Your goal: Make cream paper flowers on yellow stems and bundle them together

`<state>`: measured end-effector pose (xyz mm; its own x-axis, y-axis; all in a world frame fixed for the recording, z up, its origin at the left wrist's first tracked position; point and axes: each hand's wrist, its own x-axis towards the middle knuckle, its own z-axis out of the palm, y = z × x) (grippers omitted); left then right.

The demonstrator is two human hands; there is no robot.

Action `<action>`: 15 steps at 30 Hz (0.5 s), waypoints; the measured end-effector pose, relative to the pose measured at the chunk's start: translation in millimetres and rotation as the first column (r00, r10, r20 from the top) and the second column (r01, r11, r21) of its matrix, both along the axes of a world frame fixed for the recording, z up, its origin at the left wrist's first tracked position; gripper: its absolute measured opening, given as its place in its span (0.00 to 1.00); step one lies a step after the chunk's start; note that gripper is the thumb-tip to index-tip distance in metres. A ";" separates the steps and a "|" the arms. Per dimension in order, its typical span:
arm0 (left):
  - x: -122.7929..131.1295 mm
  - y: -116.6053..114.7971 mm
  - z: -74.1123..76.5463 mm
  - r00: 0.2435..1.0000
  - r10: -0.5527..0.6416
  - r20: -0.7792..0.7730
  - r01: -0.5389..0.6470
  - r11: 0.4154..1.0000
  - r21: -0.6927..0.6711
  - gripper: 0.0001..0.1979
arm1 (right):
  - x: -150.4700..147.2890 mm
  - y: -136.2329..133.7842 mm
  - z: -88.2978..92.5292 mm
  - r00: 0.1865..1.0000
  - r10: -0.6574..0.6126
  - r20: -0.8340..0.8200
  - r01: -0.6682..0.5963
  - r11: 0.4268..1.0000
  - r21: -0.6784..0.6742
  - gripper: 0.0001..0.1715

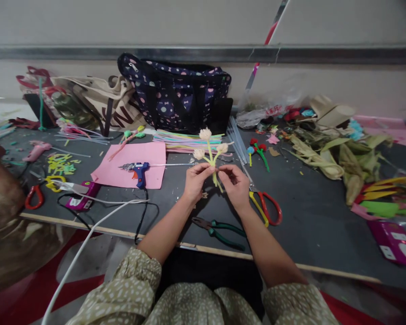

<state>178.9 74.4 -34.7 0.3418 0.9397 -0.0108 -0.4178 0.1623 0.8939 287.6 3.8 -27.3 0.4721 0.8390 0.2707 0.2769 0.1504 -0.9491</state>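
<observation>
Item one: a flower sprig [210, 155], three pale blooms on yellow-green stems, raised above the middle of the tabletop [311, 216]. My left grip [199, 180]: narrow, thumb and fingers pinching the sprig where its stems join. My right grip [236, 183]: fingers curled close at the stems' right side; whether they pinch or merely touch, I cannot tell. Pliers [210, 227], one pair, green-handled, lying at the near edge between my forearms. Scissors [273, 211], red and yellow handles, just right of my right grip. Glue gun [141, 174], blue, on its side upon a pink sheet [155, 155], left of my left grip. Pastel stems [186, 136], one bundle, lying beyond the sprig. Bag [182, 101], dark with a dotted print, standing at the far side. Dried husks [320, 162], a loose heap, far right. Purple box [394, 241], one, near right.
</observation>
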 end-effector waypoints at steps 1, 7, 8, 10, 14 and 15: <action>0.7 -1.6 -0.1 1.000 -0.015 -0.013 0.015 1.000 0.004 0.08 | 1.5 0.5 0.6 0.999 -0.021 -0.031 0.022 1.000 0.021 0.12; 5.3 -10.6 3.8 0.993 -0.085 -0.085 0.087 0.996 0.025 0.08 | 5.5 3.4 3.9 0.971 -0.035 -0.235 0.063 0.992 0.113 0.10; 5.6 -11.4 4.6 0.991 -0.092 -0.095 0.096 0.995 0.038 0.08 | 5.2 3.4 4.6 0.969 -0.045 -0.241 0.075 0.990 0.118 0.10; 5.8 -12.4 5.3 0.988 -0.095 -0.122 0.104 0.992 0.065 0.09 | 4.3 3.1 5.9 0.971 -0.075 -0.227 0.104 0.987 0.119 0.10; 5.3 -12.2 3.0 0.983 -0.062 -0.173 0.086 0.987 0.137 0.09 | 3.0 2.1 7.2 0.974 -0.102 -0.203 0.131 0.983 0.132 0.11; 5.3 -11.8 2.0 0.982 -0.048 -0.181 0.079 0.983 0.168 0.09 | 2.7 2.0 7.4 0.974 -0.101 -0.202 0.130 0.982 0.134 0.11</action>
